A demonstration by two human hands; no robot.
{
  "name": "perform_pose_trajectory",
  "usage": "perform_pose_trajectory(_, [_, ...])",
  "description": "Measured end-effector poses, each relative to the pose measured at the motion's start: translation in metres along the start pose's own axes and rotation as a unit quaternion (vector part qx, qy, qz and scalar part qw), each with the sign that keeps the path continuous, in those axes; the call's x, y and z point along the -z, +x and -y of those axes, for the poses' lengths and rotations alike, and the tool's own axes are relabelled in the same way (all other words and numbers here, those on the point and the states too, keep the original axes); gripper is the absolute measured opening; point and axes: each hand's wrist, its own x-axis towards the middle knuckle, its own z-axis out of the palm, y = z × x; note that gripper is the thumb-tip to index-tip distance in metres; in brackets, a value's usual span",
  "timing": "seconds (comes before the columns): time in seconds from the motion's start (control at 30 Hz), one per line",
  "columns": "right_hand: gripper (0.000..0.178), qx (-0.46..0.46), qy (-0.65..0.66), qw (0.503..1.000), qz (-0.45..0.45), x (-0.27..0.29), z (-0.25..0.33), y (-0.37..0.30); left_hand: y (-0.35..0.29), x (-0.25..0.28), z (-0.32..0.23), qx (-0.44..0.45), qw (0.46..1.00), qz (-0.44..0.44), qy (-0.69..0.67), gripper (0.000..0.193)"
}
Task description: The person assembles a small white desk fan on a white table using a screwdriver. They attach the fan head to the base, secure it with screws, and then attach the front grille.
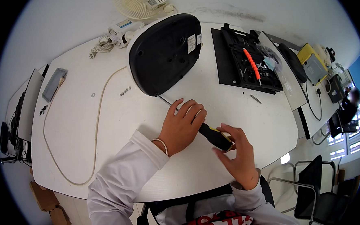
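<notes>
Left hand (183,126) is wrapping over the front part of a black and yellow screwdriver (214,136), fingers curled down around it so it's gripping the tool near where the metal shaft comes out. Right hand (238,152) is sitting at the back end of the handle, fingertips (225,128) pinching the butt of it while the palm is staying open and off the tool. So the screwdriver is lying slantwise between both hands, just above the white table (79,130), with its thin shaft poking out past the left fingers up toward the lower edge of the appliance base (164,52), a black underside in a white shell tipped up on its side. Tip looks like it's touching that edge, can't tell exactly. A few loose screws (125,91) are lying just left of the base, and an open black tool case (244,60) with an orange driver inside is sitting well off to the right.
</notes>
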Motion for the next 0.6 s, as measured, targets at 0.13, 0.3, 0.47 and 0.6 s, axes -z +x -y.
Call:
perform_pose_trajectory(0.13, [0.044,-0.032,0.028,0.999,0.005,0.001,-0.007,0.000,0.000,0.000,0.001,0.006,1.000,-0.011,-0.011,0.029])
perform_pose_trajectory(0.3, [0.041,-0.099,0.046,0.992,0.062,0.008,-0.006,0.001,0.001,0.004,0.000,0.007,1.000,0.011,-0.015,0.031])
perform_pose_trajectory(0.47, [0.042,-0.072,0.058,0.995,0.037,0.006,0.002,0.003,0.000,0.001,0.001,0.009,1.000,0.004,-0.011,0.030])
perform_pose_trajectory(0.6, [0.042,0.034,0.008,0.999,0.026,0.005,0.000,0.004,0.001,0.003,0.000,0.013,1.000,0.013,-0.016,0.031])
